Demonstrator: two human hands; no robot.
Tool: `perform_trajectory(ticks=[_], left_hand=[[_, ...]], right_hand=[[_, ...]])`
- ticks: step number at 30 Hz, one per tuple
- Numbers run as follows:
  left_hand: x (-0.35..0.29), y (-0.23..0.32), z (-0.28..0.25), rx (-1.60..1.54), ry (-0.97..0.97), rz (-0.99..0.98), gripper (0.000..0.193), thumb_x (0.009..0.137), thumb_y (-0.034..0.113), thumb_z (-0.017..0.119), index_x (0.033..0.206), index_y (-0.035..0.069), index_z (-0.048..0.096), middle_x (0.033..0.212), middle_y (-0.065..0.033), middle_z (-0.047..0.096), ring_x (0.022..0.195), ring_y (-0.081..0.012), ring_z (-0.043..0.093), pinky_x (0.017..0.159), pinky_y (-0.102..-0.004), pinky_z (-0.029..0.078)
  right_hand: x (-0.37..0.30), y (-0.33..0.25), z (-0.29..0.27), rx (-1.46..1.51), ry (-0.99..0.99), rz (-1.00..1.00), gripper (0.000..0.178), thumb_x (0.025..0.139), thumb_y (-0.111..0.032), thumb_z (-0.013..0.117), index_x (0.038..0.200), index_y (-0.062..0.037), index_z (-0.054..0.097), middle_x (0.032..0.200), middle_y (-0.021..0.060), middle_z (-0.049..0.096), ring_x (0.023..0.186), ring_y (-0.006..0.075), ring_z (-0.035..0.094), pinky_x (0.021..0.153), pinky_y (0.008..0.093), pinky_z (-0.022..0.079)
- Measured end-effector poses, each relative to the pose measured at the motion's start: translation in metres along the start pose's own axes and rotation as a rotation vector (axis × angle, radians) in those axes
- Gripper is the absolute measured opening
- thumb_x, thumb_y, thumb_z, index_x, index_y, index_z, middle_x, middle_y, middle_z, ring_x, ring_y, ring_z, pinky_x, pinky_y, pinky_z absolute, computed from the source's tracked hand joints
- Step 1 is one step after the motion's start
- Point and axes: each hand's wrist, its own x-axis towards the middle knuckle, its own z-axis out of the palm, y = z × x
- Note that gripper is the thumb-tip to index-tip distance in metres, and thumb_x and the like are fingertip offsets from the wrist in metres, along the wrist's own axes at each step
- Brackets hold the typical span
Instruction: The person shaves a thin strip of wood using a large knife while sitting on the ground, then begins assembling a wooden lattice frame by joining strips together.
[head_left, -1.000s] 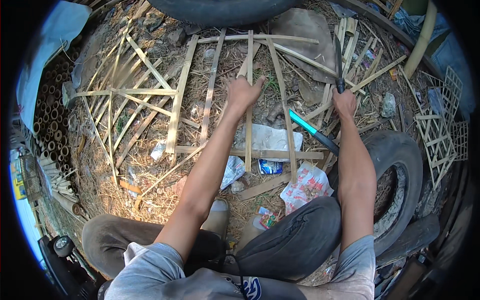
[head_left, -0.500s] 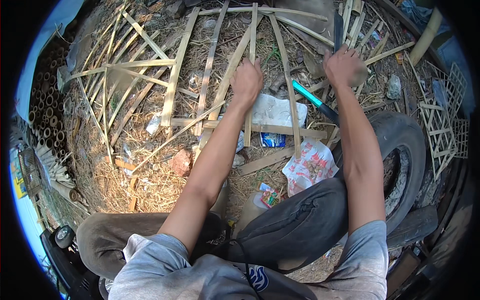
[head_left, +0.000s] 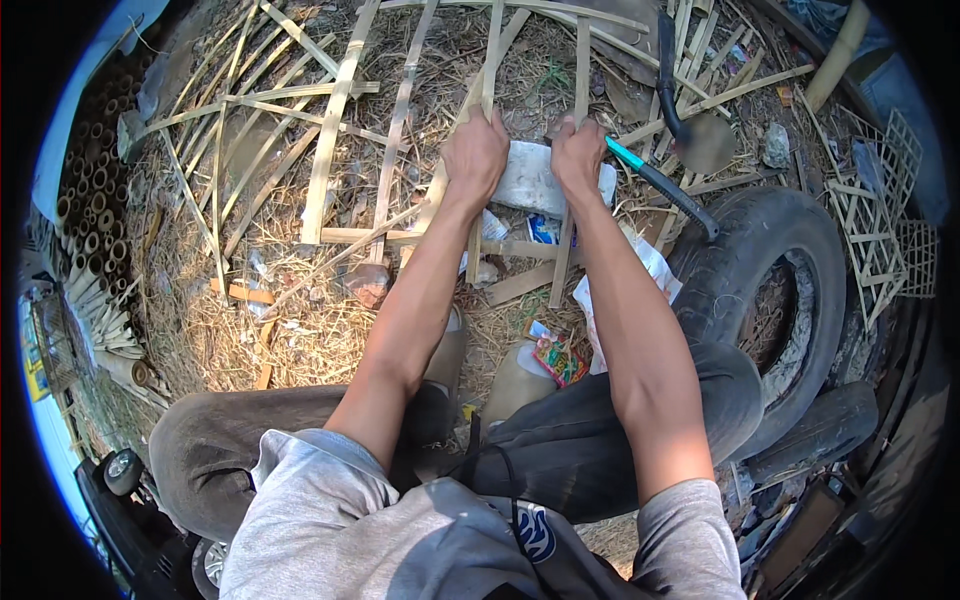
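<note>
My left hand (head_left: 476,155) is closed around upright bamboo strips of a loose lattice, where a thin strip (head_left: 492,50) and a slanting strip (head_left: 512,42) meet. To its right, my right hand (head_left: 579,155) grips another upright bamboo strip (head_left: 582,75). A white block (head_left: 525,180) lies on the ground between my hands, under the lattice. Just right of my right hand rests a tool with a turquoise and black handle (head_left: 660,185); its other end is hidden by the hand. A long black tool with a curved end (head_left: 667,80) lies farther right.
Beside my right knee lies a tyre (head_left: 700,265). More bamboo strips (head_left: 290,120) cross at the left, and woven lattice pieces (head_left: 870,230) stand far right. Cut bamboo tubes (head_left: 95,200) are stacked far left. A red stone (head_left: 368,284) and a blue packet (head_left: 543,228) lie nearby.
My right hand has let go of the long black tool and moved left onto the bamboo strip. The strip's top has swung right, now more upright. My left hand stays on its strips.
</note>
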Motion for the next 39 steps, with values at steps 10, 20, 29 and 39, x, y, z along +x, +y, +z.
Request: perform_trajectory(ticks=[10,20,29,39], left_hand=[[-0.054,-0.058,-0.038,0.114,-0.043,0.11,0.045,0.101,0.04,0.044,0.099,-0.001,0.063,0.078,-0.0293,0.068,0.077,-0.0478,0.068,0.071,-0.0548,0.052],[-0.019,-0.042,-0.076,0.137,0.064,0.057,0.047,0.101,0.038,0.042,0.095,-0.003,0.065,0.085,-0.0289,0.07,0.083,-0.046,0.07,0.076,-0.0544,0.053],[0.027,-0.041,-0.079,0.213,-0.135,0.123,0.055,0.101,0.04,0.04,0.102,-0.005,0.069,0.1,-0.0299,0.069,0.098,-0.0448,0.068,0.089,-0.0508,0.051],[0.095,-0.034,-0.183,0.536,-0.172,0.487,0.057,0.102,0.038,0.034,0.088,-0.003,0.071,0.095,-0.0305,0.069,0.082,-0.0455,0.068,0.078,-0.0528,0.053]], right_hand=[[-0.094,-0.069,-0.005,0.289,0.105,0.345,0.045,0.104,-0.033,0.041,0.106,0.0085,0.056,0.098,0.0352,0.065,0.094,0.052,0.062,0.086,0.0558,0.046],[-0.071,-0.051,-0.038,0.265,-0.277,0.266,0.041,0.101,-0.034,0.047,0.103,0.0026,0.067,0.101,0.0256,0.069,0.1,0.0416,0.065,0.09,0.0482,0.048],[-0.052,-0.008,-0.081,0.429,-0.606,0.268,0.033,0.101,-0.037,0.058,0.1,-0.0054,0.069,0.088,-0.0017,0.067,0.079,0.0099,0.053,0.078,0.0289,0.042],[-0.035,-0.067,-0.197,0.596,-0.633,0.224,0.032,0.093,-0.037,0.071,0.102,-0.0063,0.068,0.089,0.0014,0.07,0.074,0.0074,0.061,0.064,0.0232,0.05]])
